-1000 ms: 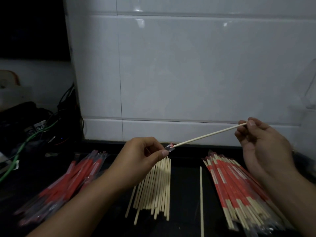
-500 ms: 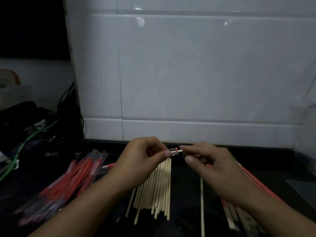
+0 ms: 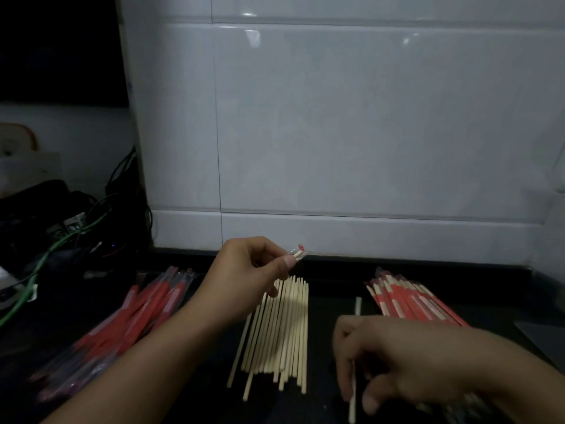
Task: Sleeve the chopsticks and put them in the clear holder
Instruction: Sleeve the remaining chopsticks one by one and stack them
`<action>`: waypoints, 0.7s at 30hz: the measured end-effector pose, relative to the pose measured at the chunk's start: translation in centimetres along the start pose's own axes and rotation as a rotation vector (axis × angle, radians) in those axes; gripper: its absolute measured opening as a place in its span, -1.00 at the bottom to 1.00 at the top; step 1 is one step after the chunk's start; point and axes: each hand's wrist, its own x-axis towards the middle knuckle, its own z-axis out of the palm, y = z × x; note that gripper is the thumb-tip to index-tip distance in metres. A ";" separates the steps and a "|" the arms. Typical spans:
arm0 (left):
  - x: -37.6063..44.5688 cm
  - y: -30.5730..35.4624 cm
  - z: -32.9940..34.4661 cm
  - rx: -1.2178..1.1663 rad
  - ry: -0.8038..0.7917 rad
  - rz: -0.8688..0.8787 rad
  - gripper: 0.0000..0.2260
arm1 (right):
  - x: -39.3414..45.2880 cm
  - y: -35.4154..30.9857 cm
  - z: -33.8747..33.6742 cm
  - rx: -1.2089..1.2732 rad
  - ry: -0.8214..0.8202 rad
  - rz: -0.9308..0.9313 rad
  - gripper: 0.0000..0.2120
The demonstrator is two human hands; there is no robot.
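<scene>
The left hand [image 3: 253,270] pinches the sleeved chopstick [image 3: 298,254] above the surface; the right hand [image 3: 394,365] closes on a loose chopstick [image 3: 353,393] near the front edge. It looks light, stiff and thin, so pinch it near one end.

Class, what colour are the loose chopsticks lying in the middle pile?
Pale cream bare wood, seen in the head view: the loose chopsticks.

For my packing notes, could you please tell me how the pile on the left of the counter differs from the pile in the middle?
The left pile is red and glossy with clear wrapping, while the middle pile is bare pale wooden sticks. The left pile slants toward the wall, while the middle pile runs nearly straight, fanned at the near end. Both lie loose on the dark counter.
</scene>
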 end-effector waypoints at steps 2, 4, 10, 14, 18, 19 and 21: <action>-0.1 0.0 0.0 -0.009 -0.003 -0.010 -0.92 | 0.5 0.1 0.4 0.011 0.057 -0.049 -0.89; -0.2 0.1 0.0 0.005 -0.010 -0.012 -0.92 | 0.7 0.1 0.7 0.020 0.114 -0.114 -0.93; -0.3 0.2 -0.1 -0.015 -0.021 -0.011 -0.91 | 0.6 0.3 0.0 0.220 0.841 -0.367 -0.77; -0.4 0.4 0.3 -0.022 -0.052 0.019 -0.91 | -0.8 2.1 -2.2 0.608 1.666 -0.367 -0.74; -0.6 0.4 0.6 0.003 -0.061 0.043 -0.94 | -1.2 4.9 -3.4 1.054 1.807 -0.222 -0.78; -0.6 0.5 0.5 0.009 -0.064 0.047 -0.94 | -1.1 5.2 -3.5 1.126 1.802 -0.189 -0.79; -0.6 0.5 0.5 0.013 -0.073 0.051 -0.94 | -1.0 5.3 -3.5 1.167 1.788 -0.163 -0.81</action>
